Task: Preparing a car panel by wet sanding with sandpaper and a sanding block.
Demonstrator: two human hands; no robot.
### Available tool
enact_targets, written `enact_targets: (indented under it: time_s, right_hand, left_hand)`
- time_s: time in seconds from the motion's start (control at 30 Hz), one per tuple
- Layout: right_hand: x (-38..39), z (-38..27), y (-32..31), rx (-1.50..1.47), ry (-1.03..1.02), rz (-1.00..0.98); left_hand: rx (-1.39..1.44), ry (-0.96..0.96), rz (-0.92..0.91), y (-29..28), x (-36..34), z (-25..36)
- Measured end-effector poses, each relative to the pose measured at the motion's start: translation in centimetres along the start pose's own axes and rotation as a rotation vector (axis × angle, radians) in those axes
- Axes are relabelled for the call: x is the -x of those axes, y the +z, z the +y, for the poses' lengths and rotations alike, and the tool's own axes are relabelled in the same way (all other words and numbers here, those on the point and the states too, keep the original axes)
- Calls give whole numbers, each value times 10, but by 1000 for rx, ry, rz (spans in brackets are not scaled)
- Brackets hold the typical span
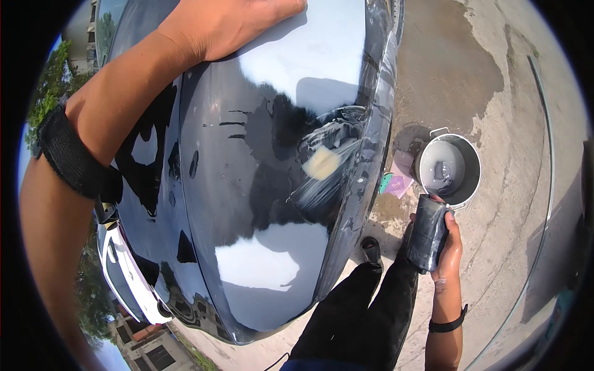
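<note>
My left hand (pixel 223 25) rests on a dark, glossy car panel (pixel 210 154) at the top of the view, thumb stretched out, other fingers partly out of frame. The panel has wet patches, bright sky reflections, streaks of whitish residue and a pale tan patch (pixel 320 162) near its right edge. Low on the right, beside the car, my right hand (pixel 447 247) is closed on a dark, wet, rounded-edged block (pixel 427 232), held just below a metal bucket (pixel 470 173) in the picture. The bucket holds greyish liquid.
Pink and green sheets or cloths (pixel 401 173) lie on wet concrete (pixel 445 74) by the bucket. A thin hose or pipe (pixel 544 123) runs along the ground at right. My legs (pixel 328 321) are at the bottom. A white car (pixel 130 278), buildings and trees show at left.
</note>
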State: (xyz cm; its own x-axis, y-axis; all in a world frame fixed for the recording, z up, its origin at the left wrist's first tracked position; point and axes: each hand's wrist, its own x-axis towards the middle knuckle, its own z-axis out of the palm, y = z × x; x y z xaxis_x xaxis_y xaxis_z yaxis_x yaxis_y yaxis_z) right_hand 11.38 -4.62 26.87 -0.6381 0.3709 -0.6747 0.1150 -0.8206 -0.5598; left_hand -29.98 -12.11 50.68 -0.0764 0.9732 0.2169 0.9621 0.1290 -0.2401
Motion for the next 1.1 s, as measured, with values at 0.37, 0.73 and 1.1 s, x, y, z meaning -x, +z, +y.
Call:
enact_targets:
  time_s: [0.37, 0.73, 1.1]
  right_hand:
    - [66, 11, -91, -224, -81, 236]
    - [114, 38, -145, -364, -26, 284]
    - [161, -42, -123, -93, -166, 215]
  left_hand:
    - [49, -139, -142, 9, -1, -9]
    - [-45, -308, -113, -11, -27, 14]
    - [-373, -443, -469, 17, 59, 177]
